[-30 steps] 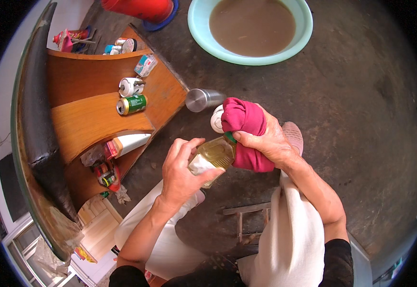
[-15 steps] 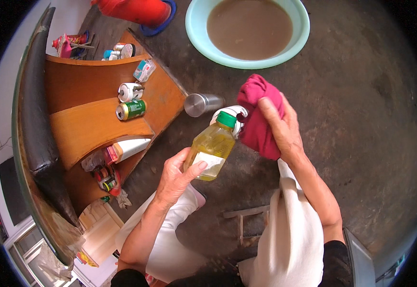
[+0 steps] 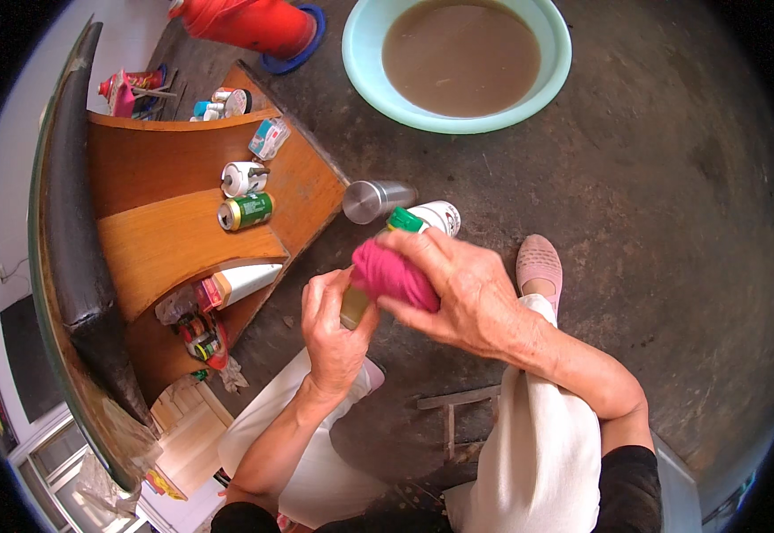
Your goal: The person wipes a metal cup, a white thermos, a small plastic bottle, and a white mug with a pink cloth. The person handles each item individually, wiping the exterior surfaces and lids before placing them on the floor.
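My left hand [image 3: 333,346] grips a clear plastic bottle of yellow liquid [image 3: 352,306], mostly hidden, with its green cap [image 3: 404,219] showing above my fingers. My right hand [image 3: 467,302] is wrapped round a bunched magenta cloth [image 3: 394,274] pressed over the bottle's body. Just behind the cap is a white cylindrical container [image 3: 442,216], and to its left a stainless steel cylinder [image 3: 367,202].
A pale green basin of murky water [image 3: 357,62] is at the top, beside a red thermos [image 3: 245,27]. At the left, curved wooden shelving [image 3: 156,157] bears a green can [image 3: 249,210], boxes and several small containers. A wooden stool [image 3: 451,402] is between my legs.
My right hand and the magenta cloth have swung left and down from beside the bottle onto its body, covering much of it. My left hand has shifted slightly right.
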The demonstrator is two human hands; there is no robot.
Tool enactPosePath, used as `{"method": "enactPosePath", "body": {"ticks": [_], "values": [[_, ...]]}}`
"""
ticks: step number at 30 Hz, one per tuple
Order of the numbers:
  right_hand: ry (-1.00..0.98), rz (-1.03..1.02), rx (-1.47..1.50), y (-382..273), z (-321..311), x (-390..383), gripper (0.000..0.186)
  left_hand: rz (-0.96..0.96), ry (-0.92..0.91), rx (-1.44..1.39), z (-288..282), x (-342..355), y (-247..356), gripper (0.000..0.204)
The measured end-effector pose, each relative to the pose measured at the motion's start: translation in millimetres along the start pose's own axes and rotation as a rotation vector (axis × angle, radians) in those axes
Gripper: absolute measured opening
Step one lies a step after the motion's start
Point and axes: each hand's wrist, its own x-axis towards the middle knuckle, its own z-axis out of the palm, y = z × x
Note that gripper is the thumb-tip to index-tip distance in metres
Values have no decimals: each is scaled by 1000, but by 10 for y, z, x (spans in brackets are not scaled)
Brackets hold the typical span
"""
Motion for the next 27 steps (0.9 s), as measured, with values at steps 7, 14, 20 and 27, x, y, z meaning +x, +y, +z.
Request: {"method": "enactPosePath", "body": {"ticks": [7, 14, 20, 27], "values": [[-177, -153, 26, -114, -24, -25, 56, 107, 6, 77, -97, 47, 4, 42], [-5, -133, 197, -62, -85, -46, 57, 66, 59, 6, -78, 49, -11, 42], [92, 8, -22, 191, -1, -31, 54, -448, -60, -642, -108, 33, -21, 33], [199, 313, 209, 333, -36, -151, 50, -618, -52, -1051, -231, 164, 79, 40]]}}
